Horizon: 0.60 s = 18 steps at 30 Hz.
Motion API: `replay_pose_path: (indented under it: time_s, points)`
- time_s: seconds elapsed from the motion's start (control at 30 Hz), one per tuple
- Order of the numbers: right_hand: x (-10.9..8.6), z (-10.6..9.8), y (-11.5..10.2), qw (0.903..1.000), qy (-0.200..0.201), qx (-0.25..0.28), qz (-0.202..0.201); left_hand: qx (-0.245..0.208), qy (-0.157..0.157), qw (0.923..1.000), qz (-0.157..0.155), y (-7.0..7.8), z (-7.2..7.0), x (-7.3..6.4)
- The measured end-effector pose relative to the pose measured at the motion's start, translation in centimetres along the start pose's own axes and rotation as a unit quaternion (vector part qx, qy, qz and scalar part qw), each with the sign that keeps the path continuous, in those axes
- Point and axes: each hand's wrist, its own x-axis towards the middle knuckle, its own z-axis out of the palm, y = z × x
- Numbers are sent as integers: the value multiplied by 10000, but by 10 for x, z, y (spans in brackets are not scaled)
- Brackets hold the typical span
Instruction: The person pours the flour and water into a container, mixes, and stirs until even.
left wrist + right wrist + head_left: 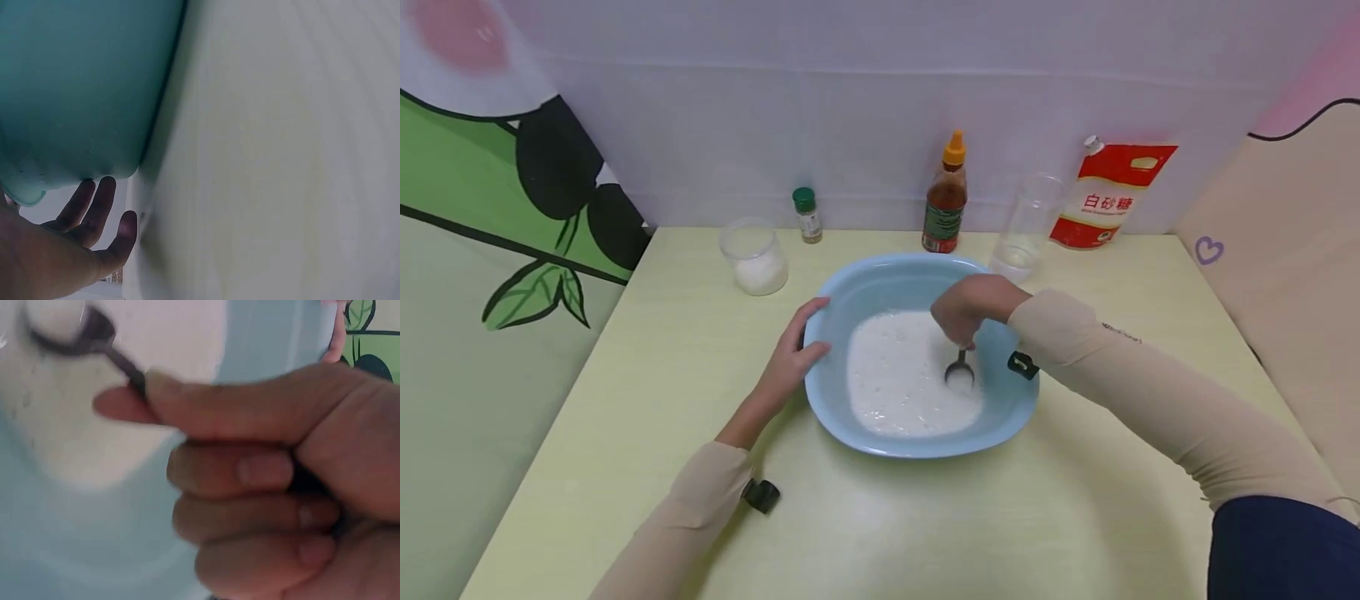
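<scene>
A light blue plastic basin [921, 451] stands on the table with white, bubbly liquid [902, 375] in it. At its left side my left hand [795, 350] holds the rim, thumb over the edge. Other fingers [100, 209] of that hand lie against the basin's outer wall [81, 94]. My right hand [973, 307] reaches over the basin, fist around the handle of a metal spoon [959, 373]. In the right wrist view, the thumb and index finger pinch the spoon [103, 331] near its bowl, which is at the liquid and blurred.
Behind the basin stand a glass of white granules [758, 267], a green-capped jar [807, 217], a sauce bottle [945, 200], a tall clear glass [1026, 229] and a red-and-white pouch [1108, 200]. A pale curtain [850, 117] hangs at the table's back edge.
</scene>
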Motion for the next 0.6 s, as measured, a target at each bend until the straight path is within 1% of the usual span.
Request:
replay_pose_path:
  time_s: [0.03,0.07,0.1,0.17,0.2,0.23,0.3,0.33,0.4,0.47,0.53,0.6]
  points:
    - [3,0,-5,9991,-303,94,-278,9,13,10000,-8,0,0,0]
    - [7,1,-10,9967,-509,198,-595,22,21,10000,-7,-1,-1,0]
    - [11,2,-15,9931,-647,359,-913,47,24,10000,-8,-1,-1,0]
    - [18,2,-25,9859,-711,762,-1311,90,28,10000,-2,-1,0,-1]
    - [20,2,-30,9831,-654,868,-1470,96,23,10000,8,0,0,0]
    - [23,1,-34,9820,-491,925,-1570,99,19,9999,19,0,0,0]
    - [27,-3,-41,9793,3,910,-1806,85,20,10000,45,0,0,-1]
    - [29,-5,-43,9783,278,883,-1855,64,24,10000,51,0,0,-1]
    - [32,-10,-45,9757,839,808,-1854,54,40,10000,61,0,0,-1]
    - [36,-14,-43,9732,1382,710,-1696,42,36,10000,71,1,0,-2]
    - [39,-16,-38,9729,1830,600,-1283,8,26,10000,79,0,0,-1]
    - [41,-16,-31,9720,2170,531,-733,-11,17,10000,78,0,0,-1]
